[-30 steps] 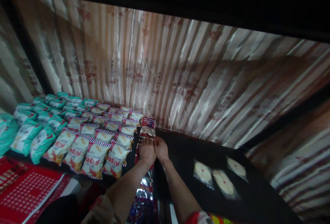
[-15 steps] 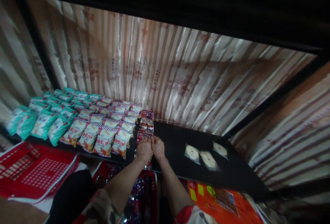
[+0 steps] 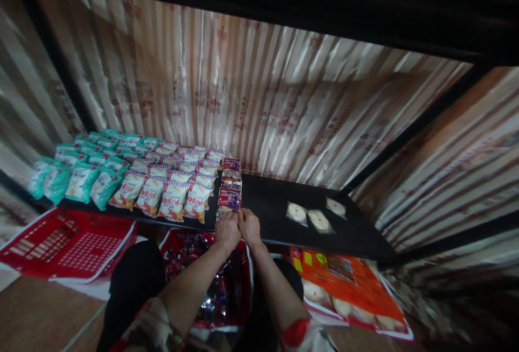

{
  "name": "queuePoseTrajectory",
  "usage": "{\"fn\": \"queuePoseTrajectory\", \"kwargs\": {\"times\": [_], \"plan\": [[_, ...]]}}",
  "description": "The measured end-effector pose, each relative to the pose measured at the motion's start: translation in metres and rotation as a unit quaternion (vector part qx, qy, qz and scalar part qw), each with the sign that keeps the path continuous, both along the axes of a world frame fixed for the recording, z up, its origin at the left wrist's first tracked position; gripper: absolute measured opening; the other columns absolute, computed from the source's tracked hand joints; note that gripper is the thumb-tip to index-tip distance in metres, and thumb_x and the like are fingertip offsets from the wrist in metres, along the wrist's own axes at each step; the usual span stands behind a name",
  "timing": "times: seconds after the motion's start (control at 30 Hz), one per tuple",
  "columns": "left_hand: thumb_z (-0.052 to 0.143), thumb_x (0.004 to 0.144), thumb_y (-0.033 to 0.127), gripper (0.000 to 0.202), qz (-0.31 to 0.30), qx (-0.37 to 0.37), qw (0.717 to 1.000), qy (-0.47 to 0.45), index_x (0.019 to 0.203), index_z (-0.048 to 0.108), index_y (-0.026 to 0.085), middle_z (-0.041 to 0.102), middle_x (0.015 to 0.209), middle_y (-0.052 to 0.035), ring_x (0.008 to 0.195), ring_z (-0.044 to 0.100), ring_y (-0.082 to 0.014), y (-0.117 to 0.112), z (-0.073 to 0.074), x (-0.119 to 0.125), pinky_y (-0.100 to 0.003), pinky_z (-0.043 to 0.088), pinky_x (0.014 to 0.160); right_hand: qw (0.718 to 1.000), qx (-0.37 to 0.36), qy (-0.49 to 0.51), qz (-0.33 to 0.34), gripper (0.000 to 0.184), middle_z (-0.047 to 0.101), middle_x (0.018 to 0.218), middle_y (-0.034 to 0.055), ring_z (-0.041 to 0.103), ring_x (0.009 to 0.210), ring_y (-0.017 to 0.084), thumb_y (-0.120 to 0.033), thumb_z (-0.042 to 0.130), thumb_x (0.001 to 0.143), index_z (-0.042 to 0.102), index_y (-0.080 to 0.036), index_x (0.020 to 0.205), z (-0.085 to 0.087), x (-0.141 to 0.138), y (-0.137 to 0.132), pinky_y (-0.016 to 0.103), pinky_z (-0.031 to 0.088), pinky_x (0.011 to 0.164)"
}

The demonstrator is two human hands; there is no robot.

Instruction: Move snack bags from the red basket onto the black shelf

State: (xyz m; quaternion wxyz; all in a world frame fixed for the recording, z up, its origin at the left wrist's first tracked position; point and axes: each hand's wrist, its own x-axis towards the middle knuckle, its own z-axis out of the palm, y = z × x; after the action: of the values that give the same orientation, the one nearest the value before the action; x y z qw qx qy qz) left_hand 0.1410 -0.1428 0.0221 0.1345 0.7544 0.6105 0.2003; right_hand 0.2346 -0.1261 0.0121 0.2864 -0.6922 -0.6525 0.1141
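Observation:
My left hand [image 3: 227, 230] and my right hand [image 3: 250, 226] meet side by side at the front edge of a black shelf [image 3: 275, 206]. Their fingers are closed on the near end of a dark red snack packet [image 3: 229, 199], the nearest in a short column of like packets [image 3: 231, 171] running back toward the wall. Left of that column lie rows of red-and-white snack bags [image 3: 174, 190], then teal bags [image 3: 85, 171].
Three clear-wrapped pale round cakes [image 3: 316, 214] lie on the shelf's right part. Below the shelf stand a red basket of packets [image 3: 211, 276], an empty red basket [image 3: 68, 241] to the left and an orange bag of cakes [image 3: 344, 281] to the right. A striped foil wall [image 3: 251, 92] backs the shelf.
Both hands have drawn back toward the shelf's front edge, leaving more red packets laid in the column. The view has pulled back and tilted down, showing the baskets and the orange bag.

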Motion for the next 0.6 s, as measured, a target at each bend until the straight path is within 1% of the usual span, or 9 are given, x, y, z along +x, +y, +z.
{"fn": "queuePoseTrajectory", "kwargs": {"times": [0.1,0.2,0.3,0.43,0.5,0.6], "plan": [[0.033,0.092,0.020,0.030,-0.009,-0.001,1.000,0.001,0.097,0.062,0.015,0.064,0.099,-0.0087,0.099,0.056,-0.0190,-0.015,-0.003,-0.007,-0.030,0.042,0.090,1.000,-0.002,-0.013,0.000,0.034,0.070,0.095,0.0087,0.065,0.085,0.016,-0.024,0.035,0.090,0.068,-0.016,0.092,0.000,-0.006,-0.018,0.021,0.044,0.076],[0.034,0.092,0.021,0.028,-0.021,-0.014,1.000,-0.006,0.099,0.061,0.017,0.064,0.100,-0.0078,0.099,0.056,-0.0183,-0.030,-0.011,-0.015,-0.029,0.043,0.089,0.999,-0.010,-0.046,-0.022,0.035,0.069,0.091,0.0082,0.064,0.080,0.016,-0.027,0.034,0.091,0.068,-0.018,0.090,-0.006,-0.014,-0.036,0.021,0.043,0.071],[0.038,0.091,0.022,0.024,-0.036,-0.036,0.999,-0.014,0.100,0.060,0.018,0.064,0.102,-0.0070,0.100,0.055,-0.0174,-0.043,-0.029,-0.026,-0.028,0.043,0.089,0.996,-0.032,-0.075,-0.033,0.035,0.069,0.091,0.0078,0.064,0.076,0.016,-0.029,0.033,0.092,0.067,-0.018,0.091,-0.019,-0.025,-0.055,0.022,0.042,0.068],[0.038,0.090,0.022,0.023,-0.047,-0.067,0.997,0.004,0.096,0.060,0.018,0.064,0.100,-0.0071,0.099,0.056,-0.0170,-0.058,-0.056,-0.041,-0.028,0.043,0.089,0.993,-0.079,-0.082,-0.024,0.035,0.070,0.093,0.0086,0.065,0.078,0.017,-0.027,0.033,0.092,0.066,-0.018,0.092,-0.038,-0.039,-0.078,0.023,0.042,0.068],[0.038,0.090,0.021,0.024,-0.053,-0.087,0.995,0.015,0.096,0.061,0.016,0.064,0.100,-0.0076,0.099,0.056,-0.0171,-0.064,-0.066,-0.048,-0.028,0.042,0.091,0.991,-0.102,-0.086,-0.020,0.034,0.070,0.092,0.0079,0.065,0.078,0.017,-0.026,0.033,0.092,0.066,-0.019,0.090,-0.048,-0.046,-0.086,0.023,0.042,0.068],[0.038,0.089,0.019,0.025,-0.050,-0.140,0.989,0.011,0.098,0.061,0.017,0.064,0.103,-0.0074,0.101,0.057,-0.0162,-0.072,-0.080,-0.058,-0.026,0.041,0.092,0.987,-0.137,-0.084,-0.009,0.032,0.070,0.089,0.0078,0.065,0.075,0.017,-0.025,0.035,0.091,0.067,-0.020,0.087,-0.064,-0.055,-0.093,0.023,0.042,0.065]]}}
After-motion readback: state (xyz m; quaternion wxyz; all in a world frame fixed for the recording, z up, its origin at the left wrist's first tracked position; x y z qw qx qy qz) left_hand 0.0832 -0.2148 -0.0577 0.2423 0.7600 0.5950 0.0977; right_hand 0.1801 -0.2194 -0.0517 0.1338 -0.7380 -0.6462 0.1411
